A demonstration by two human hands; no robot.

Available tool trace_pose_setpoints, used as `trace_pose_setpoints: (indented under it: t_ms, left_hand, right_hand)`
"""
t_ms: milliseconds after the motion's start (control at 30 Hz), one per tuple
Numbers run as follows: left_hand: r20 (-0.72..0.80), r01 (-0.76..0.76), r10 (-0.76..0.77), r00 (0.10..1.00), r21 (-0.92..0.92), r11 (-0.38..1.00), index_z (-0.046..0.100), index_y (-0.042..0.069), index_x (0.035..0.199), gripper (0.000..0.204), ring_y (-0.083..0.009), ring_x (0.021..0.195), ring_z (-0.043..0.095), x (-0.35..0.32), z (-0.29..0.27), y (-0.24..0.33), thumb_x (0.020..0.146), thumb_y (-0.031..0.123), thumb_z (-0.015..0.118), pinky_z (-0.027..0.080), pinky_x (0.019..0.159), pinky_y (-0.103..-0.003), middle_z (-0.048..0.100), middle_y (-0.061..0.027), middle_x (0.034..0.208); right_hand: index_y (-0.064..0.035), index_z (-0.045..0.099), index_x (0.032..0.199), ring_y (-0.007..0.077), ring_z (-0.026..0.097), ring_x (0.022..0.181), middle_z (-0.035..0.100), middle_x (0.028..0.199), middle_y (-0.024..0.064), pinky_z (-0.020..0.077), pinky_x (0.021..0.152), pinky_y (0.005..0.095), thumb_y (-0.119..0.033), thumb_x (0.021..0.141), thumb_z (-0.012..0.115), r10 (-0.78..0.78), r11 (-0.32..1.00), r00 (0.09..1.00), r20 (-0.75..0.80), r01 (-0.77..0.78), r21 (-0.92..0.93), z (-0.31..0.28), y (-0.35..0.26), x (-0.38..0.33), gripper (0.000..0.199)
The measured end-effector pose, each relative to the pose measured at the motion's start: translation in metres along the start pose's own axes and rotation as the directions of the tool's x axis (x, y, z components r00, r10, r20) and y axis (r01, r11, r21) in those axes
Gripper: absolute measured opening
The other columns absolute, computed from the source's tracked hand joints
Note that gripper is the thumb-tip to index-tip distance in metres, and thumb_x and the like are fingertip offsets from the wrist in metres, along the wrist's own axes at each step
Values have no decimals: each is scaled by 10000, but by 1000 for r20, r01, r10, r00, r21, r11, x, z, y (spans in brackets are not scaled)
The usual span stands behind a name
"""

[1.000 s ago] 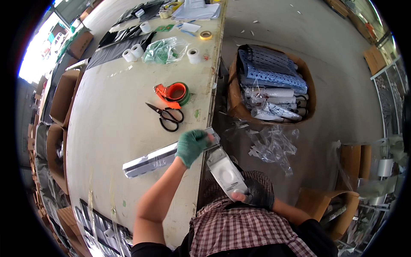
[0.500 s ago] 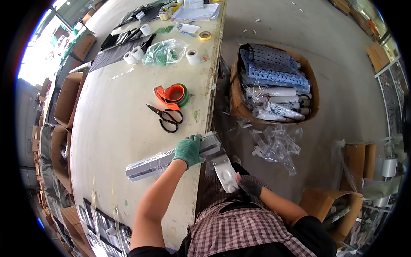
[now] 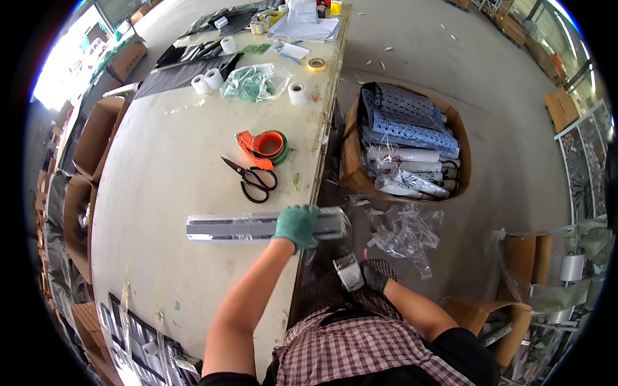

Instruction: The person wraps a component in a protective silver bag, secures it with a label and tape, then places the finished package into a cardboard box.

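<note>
A long grey bundle in clear plastic lies across the table, its right end jutting past the edge. My left hand, in a green glove, grips it near that end, fingers curled over the top. Below the edge, close to my lap, my right hand in a dark glove holds a shiny silver-white, block-shaped piece; its exact kind is not clear. Black-handled scissors rest farther up the table. Beside them sits an orange tape dispenser with a green roll.
White rolls, a yellow tape roll, a clear bag and papers occupy the far table. On the floor to the right stand a carton of wrapped rolls and mats, crumpled plastic film and another open carton.
The bundle has turned from slanting to nearly level across the table, with my left hand on it. My right hand has shifted slightly, and the silver-white piece now appears shorter and apart from the bundle.
</note>
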State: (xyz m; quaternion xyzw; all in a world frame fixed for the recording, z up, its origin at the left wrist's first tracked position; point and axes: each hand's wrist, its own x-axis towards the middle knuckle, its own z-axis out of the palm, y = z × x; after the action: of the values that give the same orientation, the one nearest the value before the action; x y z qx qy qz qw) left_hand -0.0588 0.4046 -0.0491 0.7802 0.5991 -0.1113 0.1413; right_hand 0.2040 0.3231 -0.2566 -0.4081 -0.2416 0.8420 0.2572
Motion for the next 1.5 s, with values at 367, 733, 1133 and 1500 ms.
trace_pose_setpoints:
  t_ms: [367, 733, 1133, 1500]
  left_hand:
    - [-17, 287, -296, 955, -206, 936, 498, 80, 1146, 749, -293, 976, 622, -2, -2, -25, 585, 451, 828, 509, 826, -413, 612, -132, 1079]
    - [-121, 261, -320, 940, -352, 899, 517, 58, 1173, 782, -330, 1024, 600, -22, -30, -31, 547, 402, 835, 477, 886, -424, 608, -148, 1108]
    - [377, -442, -871, 315, -754, -486, 626, 220, 984, 378, -157, 806, 555, -174, 55, -204, 739, 481, 746, 480, 664, -335, 628, 40, 958]
    - [292, 244, 31, 956, -734, -633, 641, -24, 1104, 549, -205, 990, 630, -141, -3, 0, 924, 485, 540, 475, 909, -330, 661, -115, 1086]
  right_hand:
    - [20, 315, 1429, 224, 560, 1150, 538, 1303, 150, 470, 945, 350, -817, 772, 389, -278, 936, 920, 277, 325, -139, 149, -162, -121, 1067]
    - [-44, 566, 1159, 291, 552, 985, 564, 1109, 128, 428, 866, 395, -565, 874, 554, -244, 181, 966, -86, -42, -983, -3, -30, -19, 594]
    - [14, 695, 1000, 138, 646, 785, 710, 905, 77, 504, 716, 286, -399, 856, 685, -321, 872, 940, -115, 246, -423, 49, -126, -59, 437]
    - [-11, 653, 1086, 284, 590, 1070, 655, 1067, 145, 444, 950, 367, -237, 785, 770, -116, 504, 740, 662, 618, -603, 155, -154, -130, 393]
